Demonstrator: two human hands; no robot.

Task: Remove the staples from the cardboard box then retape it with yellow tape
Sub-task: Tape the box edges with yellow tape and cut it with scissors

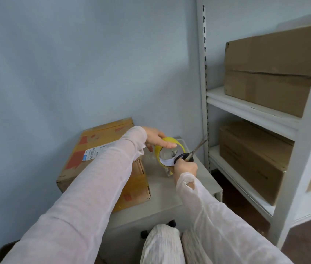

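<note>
Left grip (155, 139) is clamped on the yellow tape roll (158, 153), fingers over the top and thumb underneath, holding it upright over the white surface (170, 189). Right grip (186, 168) is closed round the black handles of the scissors (194, 151) - blades angled up and away, touching the roll's near edge. The cardboard box (97, 145) sits on the surface just left of both - the left forearm crosses over it.

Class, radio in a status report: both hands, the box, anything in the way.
Left hand gripping roll of yellow tape. Right hand gripping black-handled metal scissors beside it. Printed brown cardboard box on grey cabinet, left sleeve crossing it.
</note>
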